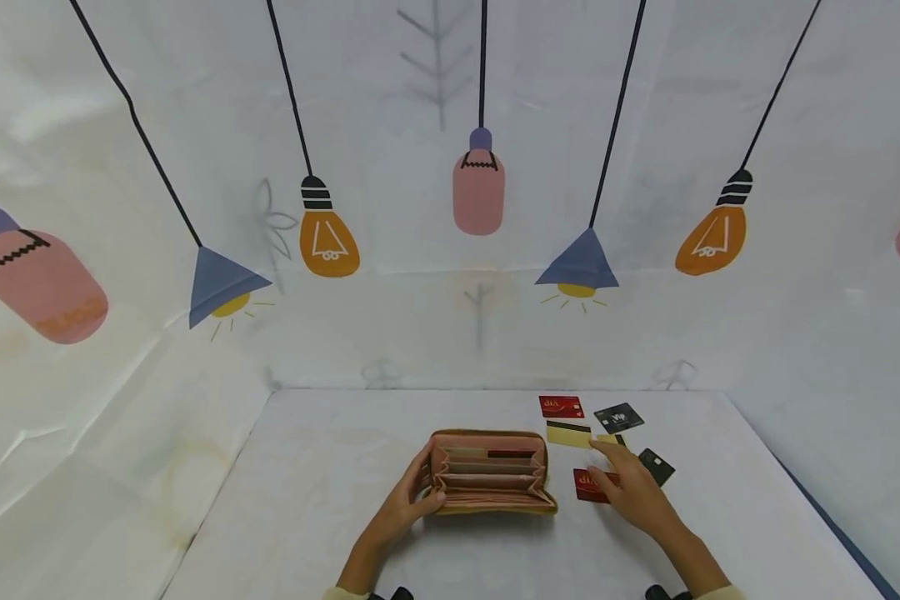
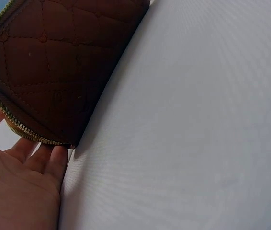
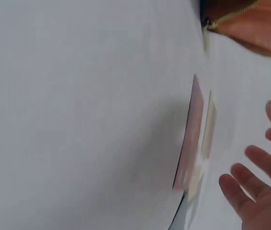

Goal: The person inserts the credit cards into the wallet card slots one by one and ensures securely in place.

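An unzipped wallet [image 1: 492, 493] stands open on the table, its pink slots facing up. In the left wrist view its brown quilted outside [image 2: 54, 52] and gold zip show. My left hand [image 1: 407, 500] grips the wallet's left end, thumb in front and fingers behind. A dark red card edge [image 1: 508, 454] shows in a back slot. My right hand [image 1: 633, 492] hovers over the loose cards with fingers spread, holding nothing. Beneath or beside it lie a red VIP card [image 1: 589, 486], a gold card [image 1: 568, 434], a partly hidden gold card [image 1: 612, 439] and a black card [image 1: 656, 467].
Farther back on the white table [image 1: 300, 500] lie another red VIP card [image 1: 561, 407] and a black VIP card [image 1: 619, 417]. A white sheet printed with lamps [image 1: 420, 333] hangs behind and along the sides.
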A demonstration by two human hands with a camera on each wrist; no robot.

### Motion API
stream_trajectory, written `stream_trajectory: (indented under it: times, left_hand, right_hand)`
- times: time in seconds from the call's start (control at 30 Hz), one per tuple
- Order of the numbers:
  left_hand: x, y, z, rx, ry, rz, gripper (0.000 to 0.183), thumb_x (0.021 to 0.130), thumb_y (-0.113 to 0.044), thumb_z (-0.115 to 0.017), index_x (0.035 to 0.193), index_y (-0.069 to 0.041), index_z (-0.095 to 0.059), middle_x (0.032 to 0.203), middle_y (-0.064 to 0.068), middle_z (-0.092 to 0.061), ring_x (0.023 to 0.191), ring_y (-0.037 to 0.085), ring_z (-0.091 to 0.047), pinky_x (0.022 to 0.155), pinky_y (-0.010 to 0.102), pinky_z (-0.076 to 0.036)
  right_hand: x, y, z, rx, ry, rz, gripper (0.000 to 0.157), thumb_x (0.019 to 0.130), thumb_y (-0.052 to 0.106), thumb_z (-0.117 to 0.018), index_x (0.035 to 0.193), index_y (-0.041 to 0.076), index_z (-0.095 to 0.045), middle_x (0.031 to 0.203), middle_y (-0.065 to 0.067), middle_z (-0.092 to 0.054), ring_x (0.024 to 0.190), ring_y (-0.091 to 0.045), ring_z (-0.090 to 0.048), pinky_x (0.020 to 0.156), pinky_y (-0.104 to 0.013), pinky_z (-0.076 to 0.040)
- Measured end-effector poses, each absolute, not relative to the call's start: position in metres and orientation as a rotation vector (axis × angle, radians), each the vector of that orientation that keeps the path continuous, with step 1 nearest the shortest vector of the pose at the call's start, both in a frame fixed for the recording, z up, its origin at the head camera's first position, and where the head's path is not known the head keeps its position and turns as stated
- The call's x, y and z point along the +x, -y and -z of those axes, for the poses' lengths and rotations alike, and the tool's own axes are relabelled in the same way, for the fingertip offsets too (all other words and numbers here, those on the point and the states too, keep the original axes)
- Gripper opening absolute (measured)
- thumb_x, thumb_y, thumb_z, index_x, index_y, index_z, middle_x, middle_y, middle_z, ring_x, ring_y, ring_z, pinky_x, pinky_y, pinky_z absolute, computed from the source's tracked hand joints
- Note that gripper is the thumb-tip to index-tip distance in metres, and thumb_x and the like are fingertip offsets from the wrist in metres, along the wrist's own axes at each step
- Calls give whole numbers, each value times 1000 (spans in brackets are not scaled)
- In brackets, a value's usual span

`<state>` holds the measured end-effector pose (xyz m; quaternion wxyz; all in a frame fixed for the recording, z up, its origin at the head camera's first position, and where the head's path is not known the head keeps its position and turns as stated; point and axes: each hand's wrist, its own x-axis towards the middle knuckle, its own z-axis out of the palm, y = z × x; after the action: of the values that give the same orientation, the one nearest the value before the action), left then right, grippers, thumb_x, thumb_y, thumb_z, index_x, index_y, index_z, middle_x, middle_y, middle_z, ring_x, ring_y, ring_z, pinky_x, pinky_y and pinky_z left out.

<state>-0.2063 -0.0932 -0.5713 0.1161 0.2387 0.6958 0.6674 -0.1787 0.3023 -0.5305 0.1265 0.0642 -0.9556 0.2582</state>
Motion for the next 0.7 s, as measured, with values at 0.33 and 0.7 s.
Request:
stream_trajectory:
  times: [0.33, 0.7]
  left_hand:
    - [-206, 95, 570, 716, -2007, -1954, 84, 97, -13, -62, 163, -22, -10, 165, 18, -20, 148, 41, -26, 116, 37, -32]
    - [-206, 95, 571, 696, -2021, -1949, 82, 98, -14, -62, 162, -26, -12, 166, 14, -20, 149, 37, -26, 117, 46, -30]
  right_hand:
    - [-173, -332, 524, 218, 3050, -641, 56, 82, 24, -82, 131, 5, -61, 127, -17, -62, 115, -40, -54, 94, -60, -50]
    - [-181, -338, 531, 238, 3202, -544, 61, 76, 27, -86, 128, 6, -64, 128, -14, -63, 105, -27, -51, 92, -52, -53]
